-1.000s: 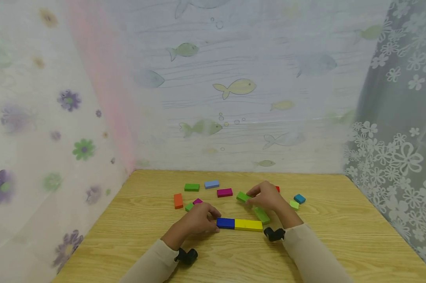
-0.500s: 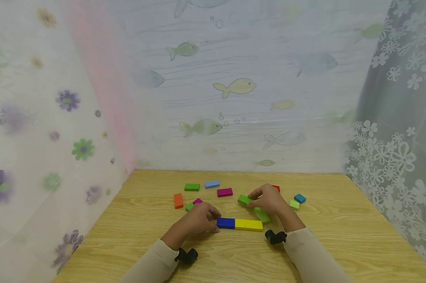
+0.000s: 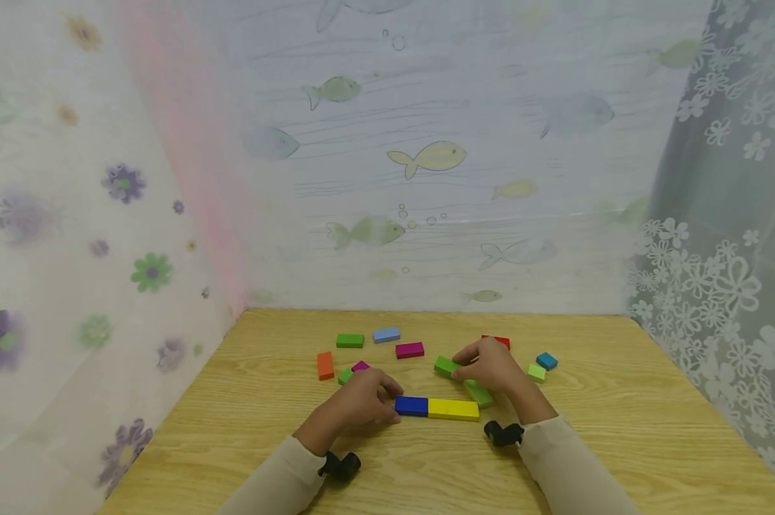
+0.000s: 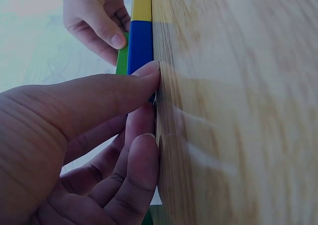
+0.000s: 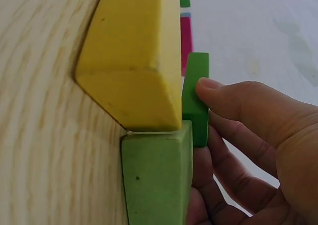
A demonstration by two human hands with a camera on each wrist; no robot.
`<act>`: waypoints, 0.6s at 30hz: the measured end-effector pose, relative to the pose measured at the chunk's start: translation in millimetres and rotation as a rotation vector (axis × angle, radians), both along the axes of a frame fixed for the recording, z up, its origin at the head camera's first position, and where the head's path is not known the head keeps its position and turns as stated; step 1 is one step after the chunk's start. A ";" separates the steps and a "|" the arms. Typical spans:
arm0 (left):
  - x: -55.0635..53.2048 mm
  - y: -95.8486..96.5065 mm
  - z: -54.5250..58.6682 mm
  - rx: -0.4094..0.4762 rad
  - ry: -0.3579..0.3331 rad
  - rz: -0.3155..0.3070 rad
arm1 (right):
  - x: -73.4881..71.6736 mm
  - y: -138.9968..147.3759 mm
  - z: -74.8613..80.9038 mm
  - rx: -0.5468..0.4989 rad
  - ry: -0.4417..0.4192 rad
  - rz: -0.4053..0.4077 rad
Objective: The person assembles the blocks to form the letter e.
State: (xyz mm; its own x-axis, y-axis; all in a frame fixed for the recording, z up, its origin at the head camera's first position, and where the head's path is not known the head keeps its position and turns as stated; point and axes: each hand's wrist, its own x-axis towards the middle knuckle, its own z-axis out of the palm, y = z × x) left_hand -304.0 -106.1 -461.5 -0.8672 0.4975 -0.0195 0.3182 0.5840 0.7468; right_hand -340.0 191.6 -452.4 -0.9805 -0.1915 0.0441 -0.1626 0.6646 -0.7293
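My left hand (image 3: pixel 364 398) holds the left end of a blue block (image 3: pixel 411 406), thumb on the near side and fingers round the end. A longer yellow block (image 3: pixel 453 409) lies end to end with the blue one, forming a straight row. Behind that row, my right hand (image 3: pixel 492 365) pinches a green block (image 3: pixel 445 367) between thumb and fingers. In the right wrist view the thumb presses the side of this green block (image 5: pixel 197 103). Below that hand lies a light green block (image 3: pixel 477 393), slanted, its corner at the yellow block's right end.
Farther back lie a magenta block (image 3: pixel 410 350), a light blue block (image 3: pixel 386 335), a green block (image 3: pixel 349 341) and an orange block (image 3: pixel 325 365). A red block (image 3: pixel 500 342) is partly behind my right hand. At right are a teal block (image 3: pixel 546 360) and a lime block (image 3: pixel 537 373).
My right hand has shifted slightly right and nearer with the green block, which has turned a little. More of the red block shows behind it. The left hand stays at the blue block.
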 end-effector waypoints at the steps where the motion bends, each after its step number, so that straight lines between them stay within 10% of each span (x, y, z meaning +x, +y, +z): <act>1: -0.4 0.0 -0.1 0.000 0.002 -0.001 | -0.3 -0.1 -0.6 -0.001 0.003 0.003; 18: -5.7 -1.2 -5.1 -0.022 0.019 0.001 | -3.9 -3.1 -6.0 0.014 0.015 -0.002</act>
State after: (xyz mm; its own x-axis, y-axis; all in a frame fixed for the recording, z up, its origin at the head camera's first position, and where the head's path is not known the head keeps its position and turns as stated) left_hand -309.7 -107.3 -466.7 -0.8682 0.4960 -0.0141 0.3311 0.6003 0.7280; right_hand -344.0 188.5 -458.4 -0.9802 -0.1897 0.0566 -0.1721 0.6750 -0.7175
